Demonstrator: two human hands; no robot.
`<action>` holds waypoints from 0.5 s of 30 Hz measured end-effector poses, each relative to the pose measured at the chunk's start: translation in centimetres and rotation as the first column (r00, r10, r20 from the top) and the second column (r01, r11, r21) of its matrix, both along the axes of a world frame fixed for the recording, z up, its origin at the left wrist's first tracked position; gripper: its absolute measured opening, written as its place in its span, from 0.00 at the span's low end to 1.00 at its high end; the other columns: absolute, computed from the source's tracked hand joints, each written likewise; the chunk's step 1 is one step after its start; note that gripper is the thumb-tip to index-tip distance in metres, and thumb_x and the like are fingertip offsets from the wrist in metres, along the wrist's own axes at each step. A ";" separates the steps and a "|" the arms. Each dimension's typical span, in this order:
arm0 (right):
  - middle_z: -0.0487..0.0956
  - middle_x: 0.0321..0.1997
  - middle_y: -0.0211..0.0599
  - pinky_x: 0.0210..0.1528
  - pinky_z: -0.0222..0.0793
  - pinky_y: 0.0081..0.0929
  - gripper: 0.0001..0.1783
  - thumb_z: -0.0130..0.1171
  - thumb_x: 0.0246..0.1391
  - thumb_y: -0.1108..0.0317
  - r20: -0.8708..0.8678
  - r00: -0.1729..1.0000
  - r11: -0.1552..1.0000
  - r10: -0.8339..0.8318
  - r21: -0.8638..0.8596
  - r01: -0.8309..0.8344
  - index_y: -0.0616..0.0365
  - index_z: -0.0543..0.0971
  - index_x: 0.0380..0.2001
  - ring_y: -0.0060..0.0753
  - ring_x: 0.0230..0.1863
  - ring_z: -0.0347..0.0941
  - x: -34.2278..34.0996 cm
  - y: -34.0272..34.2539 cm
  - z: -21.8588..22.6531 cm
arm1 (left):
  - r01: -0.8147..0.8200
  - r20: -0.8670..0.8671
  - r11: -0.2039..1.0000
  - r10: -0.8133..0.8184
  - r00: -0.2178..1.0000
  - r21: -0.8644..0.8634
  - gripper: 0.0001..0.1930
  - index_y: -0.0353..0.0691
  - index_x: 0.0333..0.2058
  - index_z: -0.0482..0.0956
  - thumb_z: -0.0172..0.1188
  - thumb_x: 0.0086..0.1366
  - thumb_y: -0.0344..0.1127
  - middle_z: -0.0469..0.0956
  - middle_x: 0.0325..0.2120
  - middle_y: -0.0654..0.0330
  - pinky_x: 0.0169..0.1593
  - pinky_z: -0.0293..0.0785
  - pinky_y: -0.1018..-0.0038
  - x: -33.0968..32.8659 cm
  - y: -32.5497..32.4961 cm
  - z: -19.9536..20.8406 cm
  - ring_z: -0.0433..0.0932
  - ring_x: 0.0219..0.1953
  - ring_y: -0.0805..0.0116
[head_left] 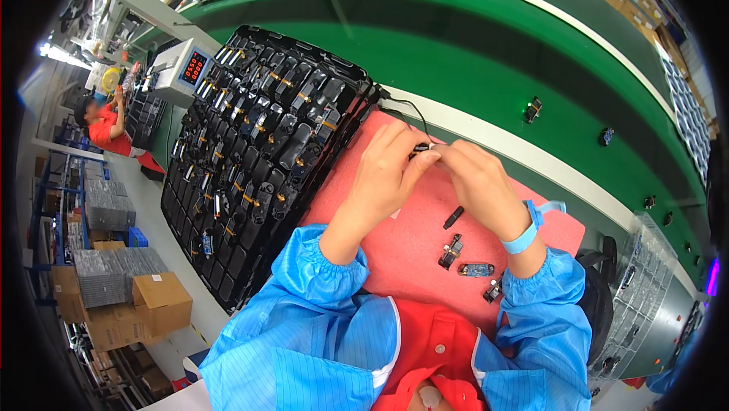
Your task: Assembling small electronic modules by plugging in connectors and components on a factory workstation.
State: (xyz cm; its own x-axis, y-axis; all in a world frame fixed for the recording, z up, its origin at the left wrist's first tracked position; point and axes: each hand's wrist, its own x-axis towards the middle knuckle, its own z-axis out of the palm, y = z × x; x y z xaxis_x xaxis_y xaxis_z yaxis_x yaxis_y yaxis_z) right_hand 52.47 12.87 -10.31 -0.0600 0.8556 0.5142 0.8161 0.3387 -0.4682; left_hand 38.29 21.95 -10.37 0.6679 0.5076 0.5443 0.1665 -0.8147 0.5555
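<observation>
Above the pink foam mat (380, 259), my left hand (383, 175) pinches a small black electronic part (420, 150), mostly covered by the fingers. Fingertip to fingertip with it, my right hand (480, 187) is closed on the end of a thin black cable (418, 111); whether its tip sits in the part cannot be seen. A blue band circles my right wrist. On the mat below lie a short black stick-like piece (453, 218), a black camera-like module (450, 251), a blue circuit board (477, 270) and another small module (493, 290).
To the left, a stack of black trays (345, 80) holds many small devices. Behind it stands a grey meter (173, 73) with red digits. A green conveyor belt (471, 54) carries spaced modules beyond the mat. Clear blister trays (634, 297) are at right; a co-worker (106, 126) is far left.
</observation>
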 end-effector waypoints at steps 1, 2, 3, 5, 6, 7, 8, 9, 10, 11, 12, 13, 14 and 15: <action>0.72 0.26 0.41 0.31 0.66 0.32 0.11 0.50 0.44 0.80 -0.170 0.985 0.999 -0.015 -0.053 0.006 0.65 0.73 0.35 0.40 0.28 0.69 0.1 0.2 0.0 | -0.016 0.045 0.995 0.021 0.999 -0.097 0.13 0.34 0.35 0.73 0.61 0.51 0.31 0.69 0.22 0.57 0.28 0.66 0.70 0.0 -0.2 0.3 0.69 0.26 0.63; 0.72 0.26 0.39 0.31 0.66 0.27 0.09 0.50 0.46 0.79 -0.333 0.942 0.994 -0.038 -0.106 0.003 0.66 0.73 0.35 0.35 0.27 0.69 0.3 0.3 0.1 | -0.028 0.088 0.981 0.046 0.995 -0.193 0.16 0.34 0.37 0.72 0.63 0.49 0.31 0.70 0.24 0.57 0.30 0.66 0.70 -0.1 -0.3 0.6 0.69 0.28 0.62; 0.73 0.26 0.37 0.32 0.66 0.21 0.08 0.50 0.48 0.79 -0.484 0.872 0.987 -0.069 -0.158 -0.010 0.67 0.73 0.34 0.30 0.27 0.69 0.4 0.4 0.2 | -0.034 0.130 0.958 0.074 0.989 -0.286 0.19 0.35 0.39 0.72 0.64 0.48 0.32 0.70 0.25 0.57 0.31 0.67 0.70 -0.1 -0.5 0.8 0.69 0.29 0.62; 0.73 0.26 0.35 0.32 0.65 0.20 0.07 0.49 0.50 0.77 -0.571 0.817 0.982 -0.085 -0.188 -0.029 0.67 0.73 0.34 0.27 0.27 0.68 0.8 0.4 -0.2 | -0.041 0.151 0.972 0.077 0.985 -0.229 0.21 0.35 0.40 0.71 0.65 0.46 0.31 0.70 0.27 0.57 0.32 0.67 0.71 -0.1 -0.7 0.9 0.70 0.30 0.64; 0.73 0.27 0.33 0.32 0.65 0.18 0.07 0.49 0.52 0.76 -0.651 0.751 0.974 -0.110 -0.221 -0.050 0.67 0.73 0.34 0.23 0.28 0.68 1.1 0.4 -0.5 | -0.045 0.170 0.984 0.076 0.983 -0.175 0.23 0.35 0.42 0.71 0.66 0.45 0.31 0.71 0.29 0.57 0.34 0.68 0.73 -0.1 -0.7 0.9 0.70 0.30 0.65; 0.73 0.27 0.31 0.32 0.64 0.17 0.07 0.48 0.54 0.74 -0.724 0.676 0.965 -0.136 -0.253 -0.077 0.67 0.73 0.34 0.20 0.29 0.68 1.4 0.4 -0.7 | -0.053 0.186 0.991 0.075 0.980 -0.120 0.26 0.35 0.43 0.70 0.67 0.43 0.30 0.71 0.31 0.58 0.35 0.69 0.75 0.0 -0.6 0.7 0.71 0.31 0.67; 0.71 0.28 0.28 0.32 0.63 0.15 0.07 0.49 0.55 0.74 -0.723 0.677 0.958 -0.141 -0.272 -0.091 0.66 0.72 0.35 0.16 0.30 0.66 1.6 0.2 -0.5 | -0.019 0.183 0.996 0.035 0.982 -0.089 0.28 0.35 0.43 0.70 0.69 0.41 0.31 0.70 0.35 0.56 0.38 0.69 0.74 0.1 -0.4 0.3 0.71 0.33 0.66; 0.71 0.28 0.28 0.32 0.63 0.15 0.07 0.49 0.55 0.74 -0.721 0.681 0.959 -0.127 -0.264 -0.100 0.66 0.72 0.35 0.16 0.30 0.66 1.6 0.2 -0.6 | -0.030 0.187 0.996 0.044 0.981 -0.081 0.28 0.35 0.43 0.70 0.69 0.41 0.31 0.70 0.35 0.56 0.38 0.69 0.74 0.3 -0.4 0.2 0.71 0.33 0.66; 0.71 0.27 0.28 0.31 0.63 0.15 0.07 0.49 0.54 0.74 -0.782 0.613 0.962 -0.111 -0.240 -0.132 0.67 0.72 0.34 0.15 0.29 0.65 1.5 0.3 -0.9 | 0.005 0.180 0.996 0.012 0.984 -0.094 0.28 0.35 0.43 0.70 0.69 0.41 0.31 0.70 0.35 0.55 0.38 0.69 0.74 0.4 -0.5 0.3 0.71 0.34 0.65; 0.71 0.26 0.29 0.30 0.62 0.14 0.06 0.49 0.54 0.75 -0.836 0.540 0.963 -0.094 -0.214 -0.164 0.67 0.72 0.34 0.14 0.27 0.65 1.3 0.4 -1.1 | 0.039 0.172 0.993 -0.020 0.985 -0.109 0.27 0.35 0.43 0.70 0.69 0.41 0.30 0.70 0.35 0.55 0.38 0.70 0.73 0.5 -0.7 0.3 0.72 0.34 0.64; 0.72 0.25 0.29 0.29 0.62 0.13 0.06 0.50 0.53 0.75 -0.881 0.467 0.964 -0.079 -0.187 -0.191 0.67 0.72 0.34 0.13 0.26 0.64 1.3 0.5 -1.1 | 0.059 0.220 0.993 -0.035 0.975 -0.105 0.26 0.34 0.42 0.70 0.68 0.42 0.30 0.71 0.35 0.54 0.37 0.70 0.72 0.7 -0.8 0.3 0.72 0.33 0.63; 0.72 0.25 0.29 0.31 0.63 0.15 0.06 0.50 0.53 0.75 -0.873 0.480 0.955 -0.083 -0.206 -0.211 0.67 0.70 0.35 0.14 0.28 0.65 1.4 0.5 -1.0 | 0.045 0.223 0.995 -0.023 0.975 -0.095 0.26 0.34 0.42 0.70 0.68 0.42 0.30 0.71 0.35 0.54 0.37 0.70 0.72 0.8 -0.9 0.2 0.72 0.33 0.63; 0.72 0.25 0.29 0.31 0.63 0.15 0.06 0.50 0.53 0.75 -0.873 0.484 0.954 -0.066 -0.198 -0.225 0.67 0.70 0.35 0.14 0.28 0.65 1.4 0.4 -1.0 | 0.035 0.229 0.993 -0.008 0.973 -0.115 0.26 0.34 0.42 0.70 0.68 0.42 0.29 0.71 0.34 0.54 0.37 0.70 0.72 0.7 -0.9 0.1 0.72 0.32 0.63; 0.72 0.25 0.31 0.30 0.64 0.17 0.06 0.50 0.53 0.76 -0.827 0.559 0.966 -0.061 -0.190 -0.175 0.66 0.70 0.35 0.17 0.27 0.66 1.2 0.5 -0.9 | 0.016 0.231 0.991 0.015 0.973 -0.132 0.25 0.33 0.42 0.70 0.68 0.43 0.29 0.72 0.34 0.54 0.36 0.71 0.72 0.5 -0.9 0.1 0.72 0.32 0.63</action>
